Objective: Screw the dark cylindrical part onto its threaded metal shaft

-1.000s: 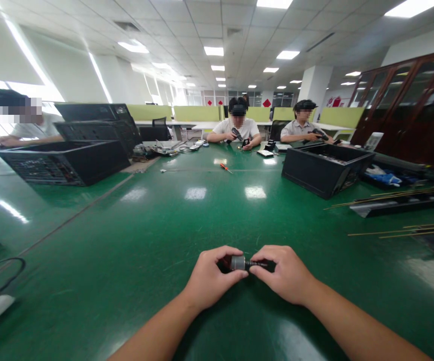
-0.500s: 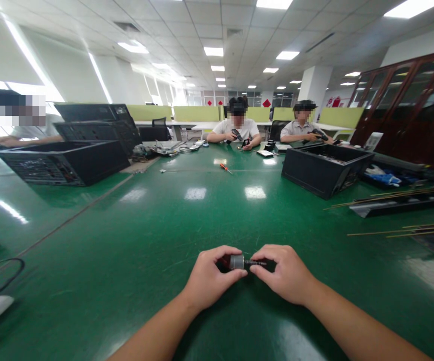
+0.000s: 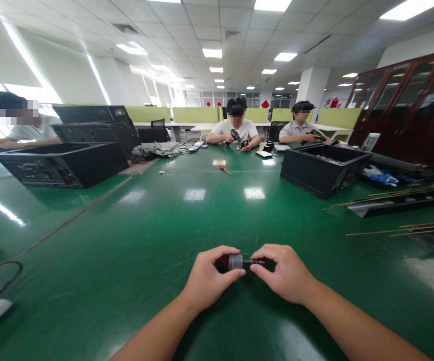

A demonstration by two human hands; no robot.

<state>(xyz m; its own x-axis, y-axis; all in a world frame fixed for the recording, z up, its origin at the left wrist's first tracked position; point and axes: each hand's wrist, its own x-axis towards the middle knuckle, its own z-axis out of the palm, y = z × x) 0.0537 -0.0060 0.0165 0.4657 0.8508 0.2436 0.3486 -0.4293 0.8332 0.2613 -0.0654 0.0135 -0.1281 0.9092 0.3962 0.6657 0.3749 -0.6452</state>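
Low over the green table (image 3: 156, 225), my left hand (image 3: 209, 278) closes its thumb and fingers around a small grey metal cylinder (image 3: 235, 261) with a dark red part at its left end. A thin dark ridged shaft (image 3: 256, 261) points right from the cylinder, in line with it. Around that shaft, the thumb and fingertips of my right hand (image 3: 290, 276) are pinched. The two hands face each other with a narrow gap between the fingertips. What lies inside each palm is partly hidden.
Black computer cases stand at left (image 3: 62, 163) and right (image 3: 324, 168). An orange screwdriver (image 3: 224, 169) lies farther back. Thin brass-coloured rods (image 3: 382, 195) stick out at right. A cable (image 3: 17, 271) curls at left. Co-workers sit across the table and at far left.
The view has shifted very slightly. My left hand and the grey cylinder are a touch farther left in the picture; my right hand stays nearly still. Both grips are unchanged.
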